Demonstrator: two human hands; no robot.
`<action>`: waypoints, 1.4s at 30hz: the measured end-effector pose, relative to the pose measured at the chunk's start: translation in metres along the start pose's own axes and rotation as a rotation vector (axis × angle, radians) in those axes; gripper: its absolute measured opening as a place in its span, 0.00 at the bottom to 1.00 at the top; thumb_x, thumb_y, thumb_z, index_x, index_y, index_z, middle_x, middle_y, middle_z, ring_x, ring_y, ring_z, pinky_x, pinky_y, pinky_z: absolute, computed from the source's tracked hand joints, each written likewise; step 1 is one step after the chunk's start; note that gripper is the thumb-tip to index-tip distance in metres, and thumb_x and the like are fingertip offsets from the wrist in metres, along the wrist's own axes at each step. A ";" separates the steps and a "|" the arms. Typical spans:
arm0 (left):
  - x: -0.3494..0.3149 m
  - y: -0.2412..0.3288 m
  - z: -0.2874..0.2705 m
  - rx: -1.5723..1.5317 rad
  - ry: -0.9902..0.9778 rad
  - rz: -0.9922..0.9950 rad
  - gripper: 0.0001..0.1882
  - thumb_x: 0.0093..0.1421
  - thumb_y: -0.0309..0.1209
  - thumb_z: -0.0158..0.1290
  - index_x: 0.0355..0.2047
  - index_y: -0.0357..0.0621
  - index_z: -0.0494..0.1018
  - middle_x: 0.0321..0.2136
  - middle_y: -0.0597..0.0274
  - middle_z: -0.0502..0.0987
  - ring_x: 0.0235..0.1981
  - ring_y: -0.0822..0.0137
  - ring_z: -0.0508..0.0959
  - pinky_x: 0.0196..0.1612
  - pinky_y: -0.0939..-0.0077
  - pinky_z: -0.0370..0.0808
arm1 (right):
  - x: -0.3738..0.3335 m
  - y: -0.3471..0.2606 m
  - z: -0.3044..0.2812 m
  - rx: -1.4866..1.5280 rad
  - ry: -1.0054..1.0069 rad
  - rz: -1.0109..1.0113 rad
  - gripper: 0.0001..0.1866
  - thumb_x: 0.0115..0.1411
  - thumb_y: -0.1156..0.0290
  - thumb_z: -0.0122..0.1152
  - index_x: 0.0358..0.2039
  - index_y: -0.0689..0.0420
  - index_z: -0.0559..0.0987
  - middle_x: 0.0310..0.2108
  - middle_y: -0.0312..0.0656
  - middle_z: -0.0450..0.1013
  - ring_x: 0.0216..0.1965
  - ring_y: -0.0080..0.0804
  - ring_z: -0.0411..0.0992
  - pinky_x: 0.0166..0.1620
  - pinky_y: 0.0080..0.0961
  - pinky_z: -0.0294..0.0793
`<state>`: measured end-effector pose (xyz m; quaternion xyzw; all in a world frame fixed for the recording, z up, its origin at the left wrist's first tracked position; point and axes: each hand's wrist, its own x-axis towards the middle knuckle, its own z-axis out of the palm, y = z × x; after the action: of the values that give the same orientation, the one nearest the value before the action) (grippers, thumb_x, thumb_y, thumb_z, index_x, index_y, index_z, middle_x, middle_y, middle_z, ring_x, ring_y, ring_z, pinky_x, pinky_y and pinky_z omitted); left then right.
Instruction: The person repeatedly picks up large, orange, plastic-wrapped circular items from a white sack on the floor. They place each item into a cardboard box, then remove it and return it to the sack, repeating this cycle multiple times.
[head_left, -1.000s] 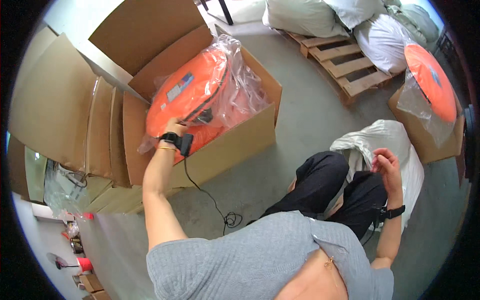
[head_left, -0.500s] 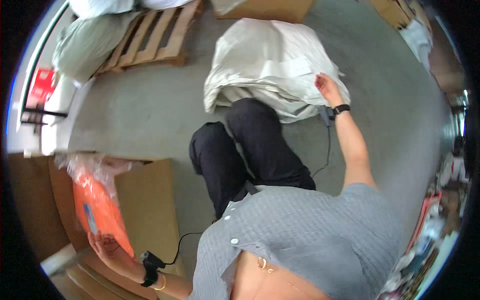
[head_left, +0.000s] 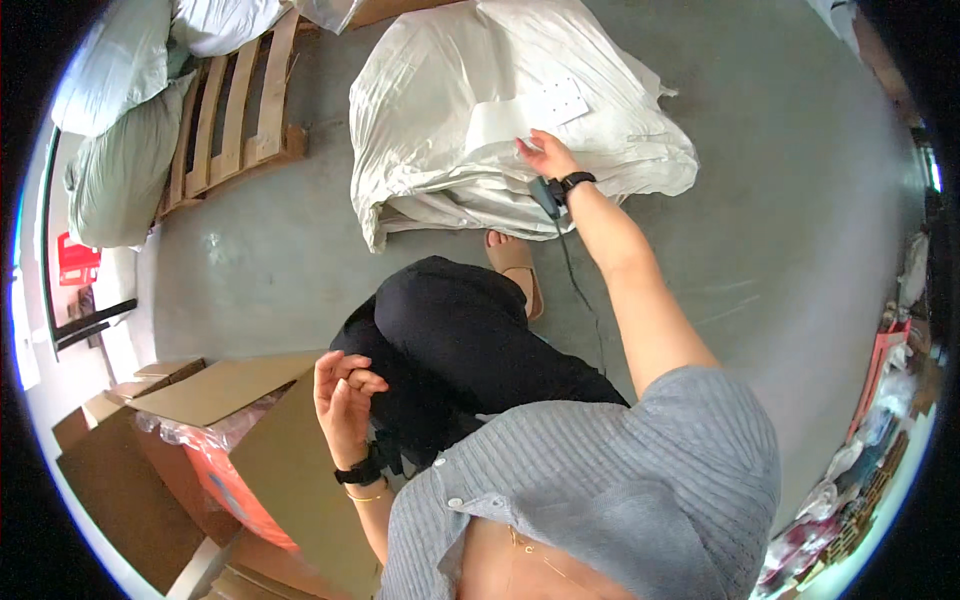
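Observation:
A large white woven sack [head_left: 430, 110] lies on the floor in front of my knees, with a white paper sheet [head_left: 565, 100] on top. My right hand [head_left: 548, 155] hovers over its near side, close to a blank pale strip [head_left: 493, 122]; whether the fingertips touch it I cannot tell. Those fingers are loosely bent, apart and hold nothing. My left hand [head_left: 345, 400] is raised beside my dark trousers, palm inward, fingers half curled, apart and empty. Near it, at the lower left, stands an open cardboard box [head_left: 310, 480] containing an orange item [head_left: 235, 490] with clear plastic.
A wooden pallet [head_left: 235, 110] at the upper left bears several stuffed sacks [head_left: 115, 190]. Behind them is a red object [head_left: 78, 260] by the wall. Assorted goods [head_left: 850, 480] line the right edge. A cable [head_left: 580, 285] hangs from my right wrist device.
My left hand has risen from beside the orange item in the box to next to my knee. The right hand has shifted left over the sack. My view has turned, and a sandalled foot shows.

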<state>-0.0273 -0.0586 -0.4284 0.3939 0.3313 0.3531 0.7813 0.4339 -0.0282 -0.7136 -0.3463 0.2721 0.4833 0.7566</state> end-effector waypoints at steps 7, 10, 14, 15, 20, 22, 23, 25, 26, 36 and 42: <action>0.011 -0.008 0.012 0.038 0.057 -0.032 0.16 0.59 0.26 0.43 0.48 0.36 0.59 0.38 0.45 0.70 0.32 0.59 0.76 0.37 0.64 0.75 | 0.027 0.044 0.019 0.179 -0.143 -0.015 0.11 0.55 0.79 0.50 0.38 0.66 0.61 0.39 0.53 0.60 0.39 0.48 0.67 0.43 0.39 0.74; 0.015 -0.007 0.013 0.065 0.061 -0.043 0.17 0.59 0.27 0.44 0.48 0.37 0.59 0.38 0.46 0.70 0.31 0.60 0.76 0.36 0.65 0.75 | 0.009 0.019 0.006 0.043 -0.303 -0.064 0.09 0.58 0.75 0.49 0.35 0.68 0.66 0.35 0.50 0.67 0.39 0.43 0.69 0.46 0.34 0.73; 0.012 -0.012 0.010 0.064 0.071 -0.028 0.18 0.59 0.27 0.44 0.49 0.37 0.58 0.38 0.48 0.69 0.31 0.62 0.75 0.37 0.67 0.75 | -0.093 -0.062 -0.054 -0.402 -0.495 0.095 0.13 0.59 0.67 0.50 0.36 0.65 0.72 0.33 0.45 0.72 0.35 0.36 0.72 0.43 0.30 0.73; 0.012 -0.012 0.007 0.058 0.066 -0.019 0.17 0.59 0.27 0.44 0.49 0.37 0.58 0.38 0.48 0.69 0.31 0.62 0.75 0.37 0.67 0.75 | -0.118 -0.079 -0.082 -0.603 -0.473 0.148 0.14 0.59 0.65 0.50 0.36 0.64 0.74 0.32 0.44 0.73 0.34 0.33 0.73 0.42 0.30 0.73; 0.016 -0.014 0.005 0.060 0.031 -0.021 0.17 0.60 0.26 0.43 0.49 0.36 0.57 0.38 0.47 0.69 0.33 0.63 0.74 0.38 0.68 0.74 | -0.198 -0.087 -0.233 -1.135 -0.094 0.341 0.14 0.53 0.64 0.57 0.30 0.65 0.76 0.27 0.44 0.74 0.28 0.30 0.74 0.35 0.25 0.76; 0.017 -0.015 0.006 0.065 0.030 -0.021 0.18 0.60 0.26 0.43 0.50 0.36 0.57 0.39 0.48 0.69 0.33 0.63 0.73 0.39 0.68 0.74 | -0.200 -0.069 -0.283 -1.199 0.032 0.251 0.15 0.51 0.65 0.59 0.30 0.66 0.76 0.26 0.45 0.74 0.26 0.30 0.74 0.33 0.24 0.77; 0.020 -0.017 0.005 0.065 0.022 -0.020 0.18 0.60 0.26 0.43 0.50 0.36 0.57 0.39 0.48 0.69 0.33 0.63 0.73 0.39 0.68 0.74 | -0.203 -0.059 -0.302 -1.150 0.079 0.193 0.15 0.50 0.66 0.60 0.30 0.67 0.76 0.26 0.45 0.74 0.25 0.30 0.74 0.32 0.24 0.77; 0.021 -0.019 0.007 0.069 0.016 -0.008 0.18 0.60 0.27 0.43 0.50 0.36 0.57 0.40 0.48 0.69 0.33 0.63 0.73 0.40 0.68 0.73 | -0.204 -0.040 -0.326 -1.119 0.132 0.143 0.15 0.49 0.66 0.60 0.30 0.67 0.76 0.25 0.46 0.74 0.24 0.30 0.74 0.31 0.24 0.77; 0.020 -0.019 0.007 0.054 0.011 -0.015 0.18 0.60 0.27 0.44 0.50 0.36 0.57 0.40 0.48 0.69 0.34 0.63 0.73 0.41 0.68 0.73 | -0.201 -0.031 -0.333 -1.137 0.143 0.148 0.15 0.49 0.67 0.61 0.31 0.67 0.76 0.25 0.46 0.74 0.24 0.31 0.74 0.31 0.24 0.77; 0.015 -0.018 0.003 0.043 0.035 -0.027 0.17 0.60 0.26 0.42 0.49 0.36 0.58 0.39 0.48 0.69 0.33 0.63 0.74 0.40 0.68 0.73 | -0.159 -0.013 -0.255 -1.803 -0.037 0.271 0.15 0.50 0.68 0.56 0.36 0.63 0.75 0.28 0.45 0.74 0.18 0.31 0.72 0.21 0.26 0.74; 0.016 -0.020 0.009 0.057 0.055 -0.033 0.16 0.61 0.26 0.42 0.50 0.38 0.59 0.39 0.49 0.70 0.33 0.64 0.74 0.40 0.69 0.73 | -0.124 -0.010 -0.083 -0.656 -0.419 0.076 0.17 0.58 0.64 0.50 0.39 0.68 0.70 0.28 0.45 0.73 0.26 0.30 0.73 0.31 0.27 0.75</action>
<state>-0.0062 -0.0578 -0.4452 0.4005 0.3691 0.3414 0.7660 0.3885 -0.1640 -0.6694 -0.4531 -0.0446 0.6327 0.6264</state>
